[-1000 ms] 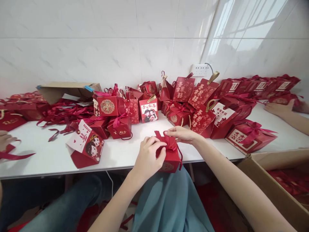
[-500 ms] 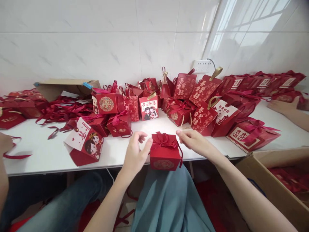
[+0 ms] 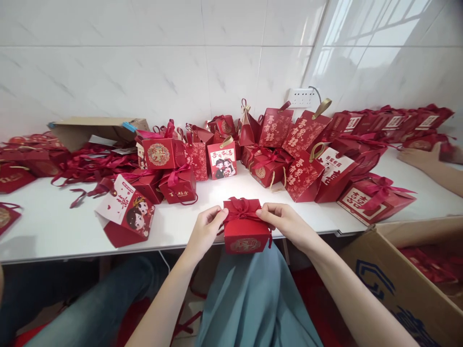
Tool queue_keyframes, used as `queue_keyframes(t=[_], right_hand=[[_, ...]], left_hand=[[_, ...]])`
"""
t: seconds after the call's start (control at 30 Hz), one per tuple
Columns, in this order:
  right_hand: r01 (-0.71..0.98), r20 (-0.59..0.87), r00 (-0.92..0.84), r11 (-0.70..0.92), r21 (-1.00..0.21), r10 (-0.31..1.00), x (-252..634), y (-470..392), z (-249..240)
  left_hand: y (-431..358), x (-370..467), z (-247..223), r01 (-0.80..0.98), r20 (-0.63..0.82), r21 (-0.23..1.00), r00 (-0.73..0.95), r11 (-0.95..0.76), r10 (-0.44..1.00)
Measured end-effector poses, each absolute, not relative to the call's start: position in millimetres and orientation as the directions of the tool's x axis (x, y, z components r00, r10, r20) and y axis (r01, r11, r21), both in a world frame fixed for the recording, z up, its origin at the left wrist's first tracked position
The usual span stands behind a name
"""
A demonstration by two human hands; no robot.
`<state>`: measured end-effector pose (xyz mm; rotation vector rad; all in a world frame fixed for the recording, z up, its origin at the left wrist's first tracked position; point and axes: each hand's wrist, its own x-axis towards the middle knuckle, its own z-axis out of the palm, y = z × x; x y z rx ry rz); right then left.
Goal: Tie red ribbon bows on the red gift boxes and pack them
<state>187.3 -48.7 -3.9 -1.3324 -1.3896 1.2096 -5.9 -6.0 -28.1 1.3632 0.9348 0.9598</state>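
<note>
A small red gift box with a gold round emblem on its front sits at the table's front edge, above my lap. A dark red ribbon bow lies across its top. My left hand is closed at the box's left side, thumb and fingers pinching the bow's left end. On the right side, my right hand pinches the bow's right end between thumb and fingers.
The white table bears several red gift boxes along the wall. A white-topped box stands at front left, a ribboned box at right. Below right is a cardboard carton. Another person's hand rests at far right.
Both of my hands have closed on the bow's ends; my left hand was open before. The other person's hand at the far left has left the table, and a red box now shows there.
</note>
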Motion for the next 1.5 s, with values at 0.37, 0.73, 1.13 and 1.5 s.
queue_keyframes(t=[0.37,0.73,1.13,1.5], right_hand=[[-0.203,-0.056,-0.117,-0.080,-0.976,0.992,186.9,-46.8,-23.2],[-0.269,-0.072,-0.158,-0.113,-0.957,0.985,188.5,-45.5,-32.8],[0.258,0.221,0.138,0.180,-0.949,0.966,192.4,-60.9,-38.7],[0.224,0.183,0.301,0.117,-0.968,0.936,193.4,-81.9,-24.2]], left_hand=[[-6.0,-1.7,-44.2,-0.223,0.000,0.972,0.329,0.078,0.944],[-5.1,7.6,-49.9,-0.311,0.040,0.950,0.197,0.023,0.980],[-3.5,-30.9,-31.3,0.336,0.129,0.913,0.299,-0.230,0.945],[12.9,-48.4,-27.9,0.239,0.178,0.953,0.046,-0.184,0.983]])
